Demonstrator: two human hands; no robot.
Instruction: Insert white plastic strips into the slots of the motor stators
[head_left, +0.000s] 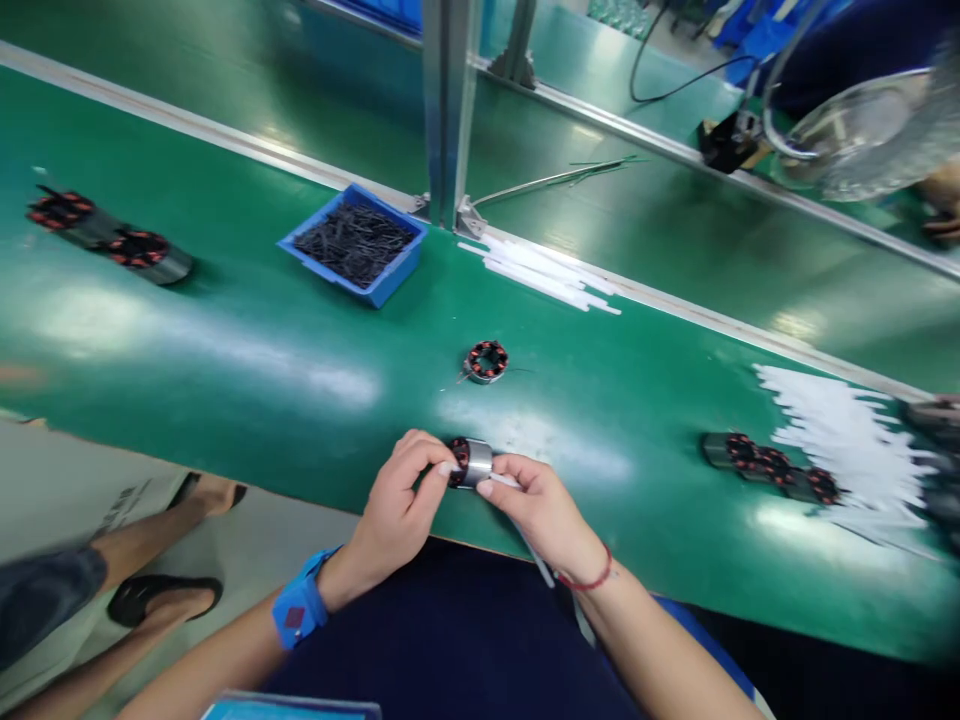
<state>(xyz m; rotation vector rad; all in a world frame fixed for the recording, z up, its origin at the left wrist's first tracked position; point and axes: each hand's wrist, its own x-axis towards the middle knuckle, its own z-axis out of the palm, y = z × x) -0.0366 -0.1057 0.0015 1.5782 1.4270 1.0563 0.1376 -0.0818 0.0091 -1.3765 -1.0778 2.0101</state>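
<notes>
A motor stator with a silver ring and dark, copper-wound ends is held between my two hands just over the front part of the bench. My left hand is closed, thumb and forefinger pinching at the wound end on its left side. My right hand is closed too, its fingers at the stator's right end with a thin white strip between them. That strip trails down past my wrist. Behind my hands another stator lies alone, copper coils facing up.
A blue bin holds many small black strips. White sticks lie along the rail, and a large white pile is at right. More stators stand in rows at left and right. A metal post rises behind.
</notes>
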